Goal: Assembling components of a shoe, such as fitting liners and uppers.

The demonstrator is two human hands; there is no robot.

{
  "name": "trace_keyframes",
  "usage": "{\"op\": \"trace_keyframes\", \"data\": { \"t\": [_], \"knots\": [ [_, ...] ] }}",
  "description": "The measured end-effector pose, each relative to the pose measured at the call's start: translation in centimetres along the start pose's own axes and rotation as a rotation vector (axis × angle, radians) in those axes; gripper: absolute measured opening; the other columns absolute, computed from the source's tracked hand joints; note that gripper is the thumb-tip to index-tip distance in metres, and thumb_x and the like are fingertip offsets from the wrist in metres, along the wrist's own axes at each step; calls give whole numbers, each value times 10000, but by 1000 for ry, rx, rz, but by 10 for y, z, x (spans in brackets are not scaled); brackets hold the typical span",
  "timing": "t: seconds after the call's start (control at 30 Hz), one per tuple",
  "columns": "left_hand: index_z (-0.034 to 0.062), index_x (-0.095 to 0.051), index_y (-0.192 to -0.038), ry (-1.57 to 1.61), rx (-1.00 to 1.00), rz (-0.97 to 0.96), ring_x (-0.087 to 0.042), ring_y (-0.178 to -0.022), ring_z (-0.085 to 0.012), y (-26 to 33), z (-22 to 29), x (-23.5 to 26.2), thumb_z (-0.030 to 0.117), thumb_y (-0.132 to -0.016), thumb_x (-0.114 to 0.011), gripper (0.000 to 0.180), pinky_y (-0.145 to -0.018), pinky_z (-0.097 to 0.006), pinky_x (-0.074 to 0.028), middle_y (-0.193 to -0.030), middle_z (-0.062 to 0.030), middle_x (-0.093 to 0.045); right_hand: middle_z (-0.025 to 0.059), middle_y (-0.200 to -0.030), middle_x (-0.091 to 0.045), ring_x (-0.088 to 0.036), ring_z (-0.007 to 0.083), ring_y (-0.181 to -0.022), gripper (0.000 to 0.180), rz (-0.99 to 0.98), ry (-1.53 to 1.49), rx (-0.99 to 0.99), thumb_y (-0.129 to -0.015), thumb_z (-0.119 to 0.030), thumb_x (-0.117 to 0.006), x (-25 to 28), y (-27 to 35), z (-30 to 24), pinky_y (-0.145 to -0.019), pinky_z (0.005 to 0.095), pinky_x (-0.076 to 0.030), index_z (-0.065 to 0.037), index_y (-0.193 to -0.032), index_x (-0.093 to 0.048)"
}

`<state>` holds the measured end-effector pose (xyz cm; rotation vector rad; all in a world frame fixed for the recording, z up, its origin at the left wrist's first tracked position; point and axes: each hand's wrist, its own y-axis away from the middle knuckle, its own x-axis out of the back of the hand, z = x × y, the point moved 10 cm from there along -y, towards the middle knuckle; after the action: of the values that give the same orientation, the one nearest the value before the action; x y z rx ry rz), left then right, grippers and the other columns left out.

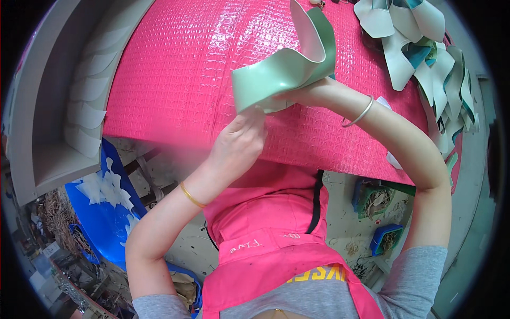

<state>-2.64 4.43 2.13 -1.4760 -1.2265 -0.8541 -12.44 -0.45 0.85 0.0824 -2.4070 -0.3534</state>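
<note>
A glossy, flexible mint-green sheet piece [271, 80], leather-like and cut in a curved band, bends upward in loops above the pink table covering. My left hand [241, 139] is closed, pinching the lower left edge of this piece between thumb and fingers. From the right, my right hand [305, 95] reaches in beneath the folded piece and holds it from below; most of its fingers are hidden behind the sheet.
Pink padded covering [170, 80] spreads over the table. Several white and green cut pieces [406, 48] hang in a heap at the far right. White pieces [87, 87] line a grey shelf on the left. Below are a blue bin [93, 212] and small baskets [387, 238].
</note>
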Motion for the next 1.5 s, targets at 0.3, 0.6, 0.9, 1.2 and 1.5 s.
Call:
{"op": "trace_keyframes", "data": {
  "t": [0.3,0.6,0.9,1.2,1.5],
  "knots": [
    [74,-573,-1051,356,235,96,-465,-939,-171,-3,-16,-3,210,-690,-628,390,-916,-340,-304,-982,-29,-504,100,-797,-599,-573,173,-719,162,160,517,478,-808,-112,-565,0,7,-31,-641,310,-472,-16,-938,-565],
    [9,-543,-1065,386,281,84,-494,-981,-230,-10,-7,-7,163,-693,-618,410,-935,-361,-341,-1032,-91,-528,142,-842,-613,-593,246,-787,235,-226,913,188,-792,-226,-580,-6,0,-15,-730,324,-451,-48,-943,-612],
    [18,-531,-1093,451,290,130,-478,-980,-269,-18,-1,-7,165,-711,-618,419,-870,-379,-387,-1031,-115,-507,152,-993,-593,-576,278,-903,391,-266,495,-4,-770,-207,-585,14,5,21,-772,336,-459,-71,-1129,-510],
    [29,-524,-1110,522,305,122,-484,-954,-271,-21,-2,-14,167,-717,-618,427,-841,-368,-402,-1062,-110,-504,162,-927,-595,-585,285,-858,283,-191,589,-89,-770,-173,-577,8,4,23,-766,334,-457,-47,-1022,-557],
    [0,-517,-1113,490,324,115,-457,-980,-244,-26,6,-14,169,-731,-608,427,-821,-344,-423,-1039,-97,-499,151,-875,-604,-590,282,-835,329,-88,681,291,-713,-135,-628,22,19,8,-742,330,-464,-32,-1018,-561]
  ]
}}
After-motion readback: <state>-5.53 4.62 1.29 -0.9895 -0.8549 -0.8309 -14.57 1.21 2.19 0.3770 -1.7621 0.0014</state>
